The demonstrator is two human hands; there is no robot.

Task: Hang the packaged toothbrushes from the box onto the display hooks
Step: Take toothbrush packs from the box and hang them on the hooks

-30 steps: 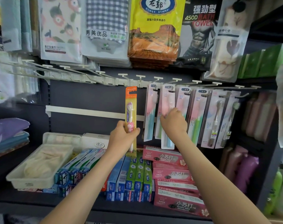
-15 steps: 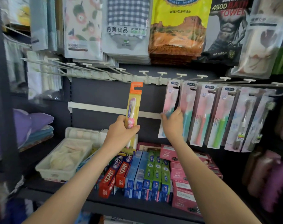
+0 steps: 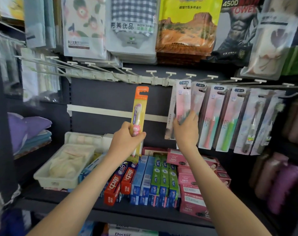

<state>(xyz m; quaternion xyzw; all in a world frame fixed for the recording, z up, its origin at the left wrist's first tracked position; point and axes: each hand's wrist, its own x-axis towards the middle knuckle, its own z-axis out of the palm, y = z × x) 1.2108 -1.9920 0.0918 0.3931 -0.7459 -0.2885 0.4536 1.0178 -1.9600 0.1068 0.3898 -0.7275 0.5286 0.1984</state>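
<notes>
Shop rack half-stocked: left hand fingers clamp 1 unhung orange pack, right hand fingers grip a hung pink pack.

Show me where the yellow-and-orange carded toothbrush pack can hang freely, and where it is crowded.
Free: the white-tipped empty hooks above the bare dark back panel, left of the pink toothbrush pack. Crowded: rightwards from it, overlapping packs; below, toothpaste boxes fill the shelf.

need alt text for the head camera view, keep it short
A person's left hand holds an orange-and-yellow packaged children's toothbrush upright below empty white display hooks, while the right hand grips pink packaged toothbrushes hanging nearby. Below, toothpaste boxes line the shelf.
</notes>
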